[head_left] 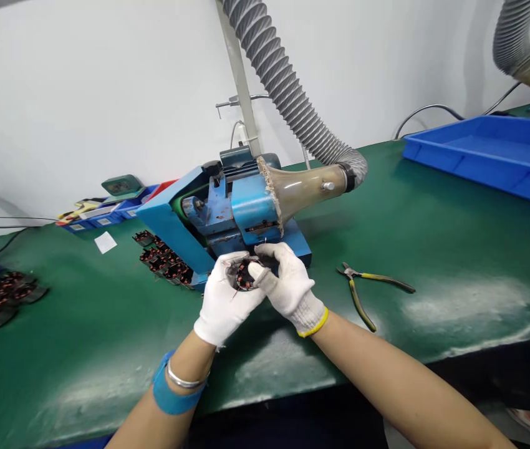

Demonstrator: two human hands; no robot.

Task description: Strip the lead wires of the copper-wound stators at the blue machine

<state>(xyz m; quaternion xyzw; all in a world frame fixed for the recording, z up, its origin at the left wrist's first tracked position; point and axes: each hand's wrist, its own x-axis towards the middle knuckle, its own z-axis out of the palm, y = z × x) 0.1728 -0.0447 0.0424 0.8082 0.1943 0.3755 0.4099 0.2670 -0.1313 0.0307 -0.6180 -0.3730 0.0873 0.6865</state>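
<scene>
My left hand [227, 299], in a white glove, is closed around a motor stator [245, 275], a small black ring with copper windings and thin wire ends. My right hand [288, 280], in a white knit glove with a yellow cuff edge, pinches at the stator's upper right side, its thumb over the ring. Both hands hold the part just in front of a blue belt-driven machine [255, 209]. The fingers hide part of the ring.
Cutting pliers [377, 284] lie spread to the right. More stators [164, 257] sit left of the machine, and another pile [0, 296] is further left. A ribbed grey hose [288, 81] joins the machine. A blue tray [484, 153] stands at the right, small bins [106, 215] at the back left.
</scene>
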